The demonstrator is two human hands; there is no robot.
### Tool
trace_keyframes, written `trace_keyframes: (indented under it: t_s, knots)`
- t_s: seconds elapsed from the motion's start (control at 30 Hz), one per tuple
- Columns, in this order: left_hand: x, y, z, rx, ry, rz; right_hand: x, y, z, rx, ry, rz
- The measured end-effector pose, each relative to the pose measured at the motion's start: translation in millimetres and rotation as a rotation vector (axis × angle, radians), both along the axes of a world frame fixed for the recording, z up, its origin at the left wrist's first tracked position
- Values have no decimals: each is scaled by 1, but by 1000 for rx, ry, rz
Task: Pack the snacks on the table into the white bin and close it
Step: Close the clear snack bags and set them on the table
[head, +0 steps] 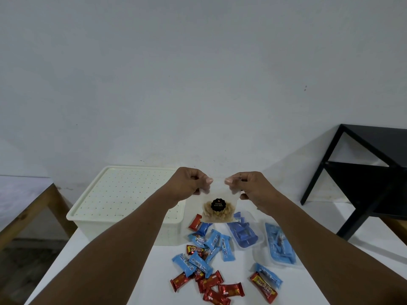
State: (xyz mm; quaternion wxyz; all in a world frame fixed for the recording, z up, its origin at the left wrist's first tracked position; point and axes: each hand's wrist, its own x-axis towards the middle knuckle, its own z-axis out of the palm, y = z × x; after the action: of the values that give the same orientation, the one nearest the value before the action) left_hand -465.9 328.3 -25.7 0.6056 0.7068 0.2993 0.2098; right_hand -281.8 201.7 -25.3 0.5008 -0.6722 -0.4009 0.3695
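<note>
The left hand (191, 183) and right hand (246, 186) each pinch a top corner of a clear snack bag (217, 208), holding it above the table (114, 260). The white bin (123, 203) sits lidded at the table's far left edge; wrapped bars (211, 260) lie scattered mid-table.

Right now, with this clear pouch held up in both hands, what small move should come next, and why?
Probably set the clear pouch down and lift the lid off the white bin. The lid covers the bin, and both the left hand and right hand are occupied.
</note>
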Motion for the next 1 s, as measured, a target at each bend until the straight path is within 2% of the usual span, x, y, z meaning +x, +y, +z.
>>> trace_keyframes:
  t_s: [0.1,0.23,0.3,0.47,0.67,0.8,1.0]
  knots:
    - [-2,2,1,-46,0,-3,0,0,-2,6,34,-5]
    - [-5,1,-2,-241,-10,-67,-2,-3,-9,23,66,-33]
    - [-6,1,-7,-272,-47,-32,-2,-6,-12,46,87,-72]
    - [-6,-3,-20,-191,-124,88,-5,-7,-12,74,126,-127]
    - [-4,-6,-6,-201,-43,-10,-1,-8,0,67,90,-143]
    - [0,-12,-2,-49,52,-23,-3,-8,0,51,51,-98]
    - [3,-11,-4,63,31,-20,-6,-9,0,57,100,-54]
